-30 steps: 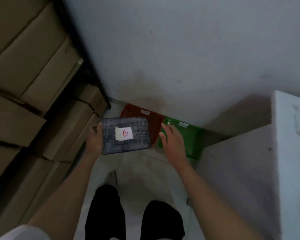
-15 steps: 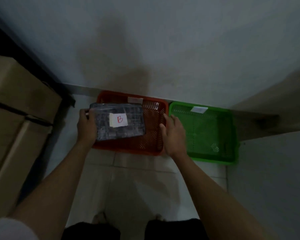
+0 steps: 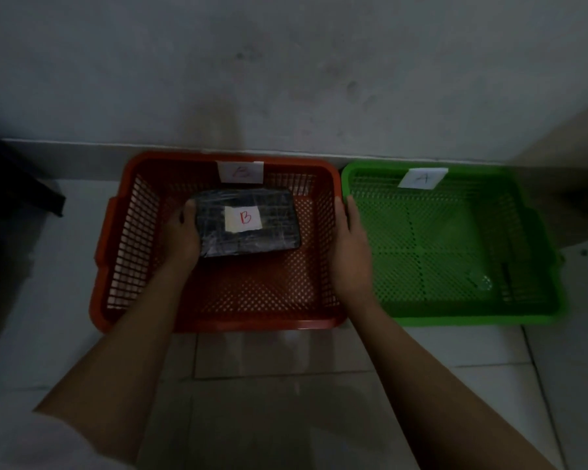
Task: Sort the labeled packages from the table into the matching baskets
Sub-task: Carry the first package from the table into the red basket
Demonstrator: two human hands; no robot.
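A dark wrapped package (image 3: 272, 228) with a white label marked B in red sits low inside the red basket (image 3: 116, 259), toward its back. My left hand (image 3: 182, 235) grips the package's left end, inside the basket. The red basket carries a white tag marked B (image 3: 241, 172) on its back rim. To its right stands the green basket (image 3: 455, 317) with a tag marked A (image 3: 422, 178); only a small clear item lies in its right front corner. My right hand (image 3: 350, 252) rests flat, fingers together, along the red basket's right rim, holding nothing.
Both baskets stand on a pale tiled floor (image 3: 286, 385) against a grey wall (image 3: 286, 79). A dark object (image 3: 17, 184) sits at the far left edge. A pale surface (image 3: 584, 266) rises at the right, beside the green basket.
The view dropped closer to the baskets. My left hand lowered the B package from above the red basket's left part down into it. My right hand stayed by the red basket's right rim.
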